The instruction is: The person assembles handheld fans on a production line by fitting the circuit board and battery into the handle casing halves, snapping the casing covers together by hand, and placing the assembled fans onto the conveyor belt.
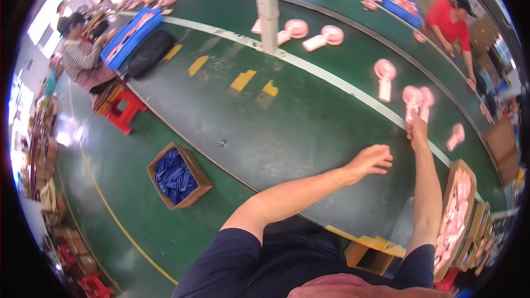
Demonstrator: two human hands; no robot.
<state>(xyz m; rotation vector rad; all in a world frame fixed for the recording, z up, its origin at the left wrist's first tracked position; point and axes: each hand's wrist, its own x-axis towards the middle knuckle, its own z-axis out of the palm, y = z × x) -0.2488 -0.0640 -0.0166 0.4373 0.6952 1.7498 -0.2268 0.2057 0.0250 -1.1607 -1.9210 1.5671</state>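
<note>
Navy shirt (pixel 229 256) of the person is nearest to the camera. The left hand (pixel 369 163) is empty, its fingers loosely spread, above the dark worktable (pixel 298 146). The right hand (pixel 418 131) grasps the handle of a pink handheld fan (pixel 412 95) at the green conveyor belt (pixel 353 69). A second pink fan (pixel 428 97) overlaps it in view; if they touch, pulling could knock this neighbour askew. One-handed, the grasped handle could also slip.

Spreads left hand (pixel 369 163) loosely, right of frame centre | extends right hand (pixel 418 130) farther right, slightly higher, gripping
</note>
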